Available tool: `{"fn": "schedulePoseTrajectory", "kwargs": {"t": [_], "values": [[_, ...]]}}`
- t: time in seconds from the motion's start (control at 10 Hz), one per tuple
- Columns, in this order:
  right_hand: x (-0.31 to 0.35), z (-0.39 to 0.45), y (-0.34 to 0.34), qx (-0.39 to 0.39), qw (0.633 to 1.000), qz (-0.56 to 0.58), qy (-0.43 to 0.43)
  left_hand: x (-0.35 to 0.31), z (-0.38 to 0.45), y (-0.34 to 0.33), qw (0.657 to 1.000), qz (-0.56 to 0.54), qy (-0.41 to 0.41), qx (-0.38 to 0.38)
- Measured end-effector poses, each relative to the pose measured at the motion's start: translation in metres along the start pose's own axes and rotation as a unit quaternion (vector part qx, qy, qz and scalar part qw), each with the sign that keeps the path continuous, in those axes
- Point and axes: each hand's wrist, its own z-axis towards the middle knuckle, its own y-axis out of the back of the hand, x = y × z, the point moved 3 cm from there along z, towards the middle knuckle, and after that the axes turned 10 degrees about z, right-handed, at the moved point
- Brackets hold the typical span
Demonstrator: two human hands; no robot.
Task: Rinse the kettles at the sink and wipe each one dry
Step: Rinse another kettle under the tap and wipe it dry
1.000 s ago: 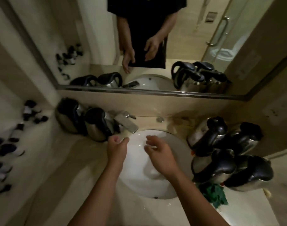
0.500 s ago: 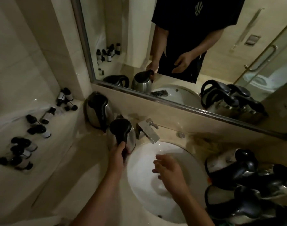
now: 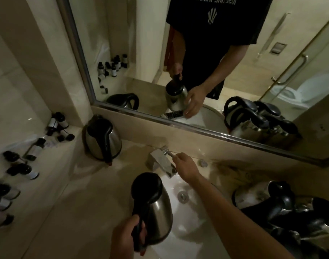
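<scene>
Small bottles (image 3: 32, 152) lie scattered along the tabletop's (image 3: 70, 193) left edge. One steel kettle (image 3: 102, 139) stands upright at the back left, near the mirror (image 3: 141, 53), untouched. Left hand (image 3: 127, 238), fingers wrapped round the black handle, holds a second kettle (image 3: 152, 204) at the sink's (image 3: 195, 191) left rim, lid closed and facing up, long axis tipped away from the body toward the basin. Tap (image 3: 161, 162) sits at the back rim of the sink, just beyond and right of the held kettle. Right hand (image 3: 186, 166) is at the tap lever (image 3: 169, 153), fingertips pinching it; no water visible. Judgement: tap being opened; kettle must shift right and forward under the spout, lid still to open. More kettles (image 3: 283, 206) lie heaped at the tabletop's right edge
</scene>
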Motion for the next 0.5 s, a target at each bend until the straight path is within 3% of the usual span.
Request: {"fn": "schedulePoseTrajectory", "kwargs": {"t": [0.1,0.2,0.3,0.4,0.5], "values": [[-0.003,0.038,-0.014,0.042,0.998,-0.036,-0.03,0.004,0.009,-0.011,0.998,0.044,-0.001,0.042],[-0.006,0.061,-0.021,0.068,0.994,-0.079,-0.026,0.018,0.039,-0.001,0.997,0.066,-0.011,0.028],[-0.008,0.078,-0.023,0.082,0.99,-0.112,-0.019,0.026,0.052,0.005,0.987,0.155,-0.017,0.031],[-0.02,0.104,-0.026,0.075,0.99,-0.112,-0.039,0.017,0.056,0.002,0.957,0.289,0.028,0.009],[-0.035,0.108,-0.028,0.06,0.994,-0.07,-0.054,0.01,0.061,0.007,0.958,0.286,0.016,-0.009]]}}
